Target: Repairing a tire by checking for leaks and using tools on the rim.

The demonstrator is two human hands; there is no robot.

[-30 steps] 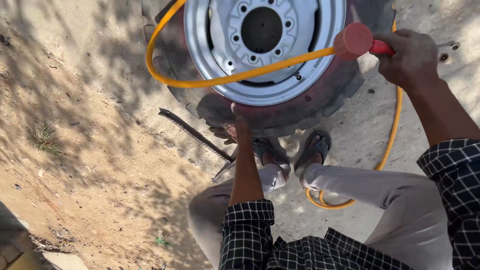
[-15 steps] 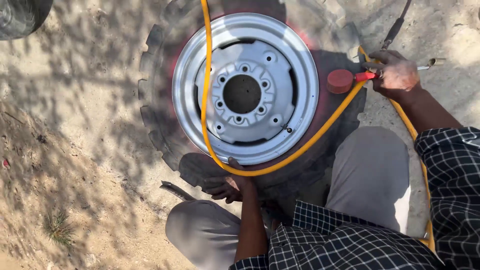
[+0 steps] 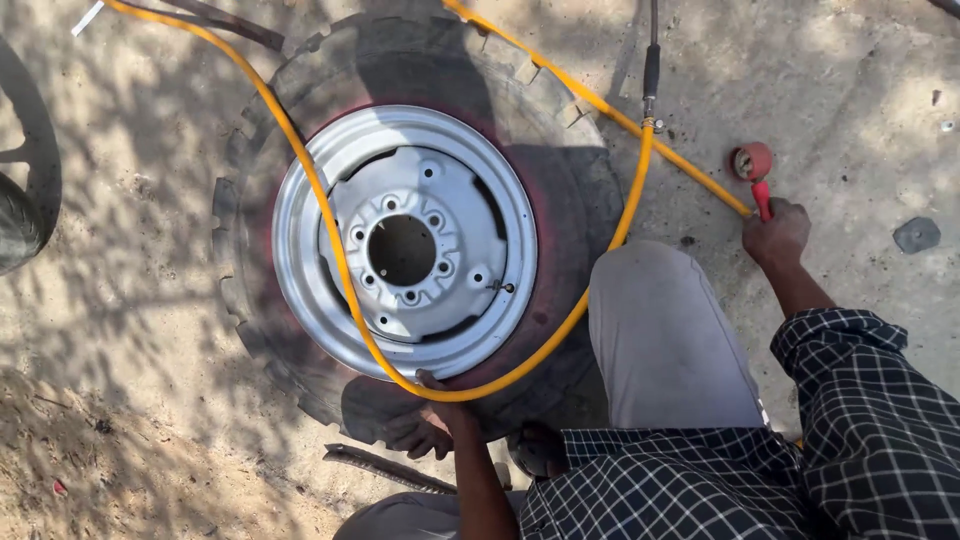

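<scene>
- Tractor tyre (image 3: 590,230) on silver steel rim (image 3: 405,240): flat on the sandy ground, centre of view. Lugged black rubber, judged heavy and stiff; best taken at the outer tread edge, both hands low.
- Yellow air hose (image 3: 330,230): draped over the rim from 11 o'clock, looping round the tyre's 6 o'clock edge, up to a brass coupling (image 3: 648,122) at 1 o'clock. Judged light and flexible, somewhat springy; likely to slide on smooth metal.
- Red inflator gauge (image 3: 752,162): at 3 o'clock of the tyre, round dial uppermost. Small, rigid, dial face judged fragile; grip at the handle below.
- Right hand (image 3: 775,232): fingers wrapped around the red handle, fist closed.
- Left hand (image 3: 425,425): at the tyre's 6 o'clock sidewall, fingers spread and curled against the rubber, hose crossing just above; whether the hose is pinched cannot be told.
- Flat metal bar (image 3: 385,467): on the ground just beside the left hand, untouched.
- Second tyre (image 3: 20,215): partly in view at 9 o'clock, well apart.
</scene>
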